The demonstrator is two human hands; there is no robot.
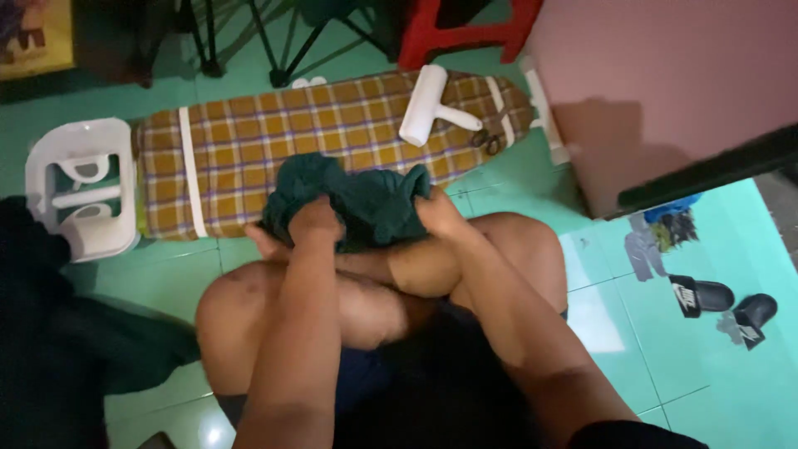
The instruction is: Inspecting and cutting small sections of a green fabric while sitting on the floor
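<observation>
A: Gripping a bunched dark green knitted garment [357, 204], are both hands busy?

B: Yes. The left hand [314, 223] is closed on its left part, the right hand [438, 214] closed on its right edge. The cloth sits at the near edge of a low ironing board with a yellow-and-purple checked cover [249, 137], just above the person's bent knees.

A: What else lies on the board?

B: A white lint roller [426, 106] toward its far end, with small scissors [486, 140] just beside it. A white plastic iron rest [83, 187] stands at the board's left end, on the green tiled floor [665, 349]. Black slippers [721, 303] lie well apart, at right.
</observation>
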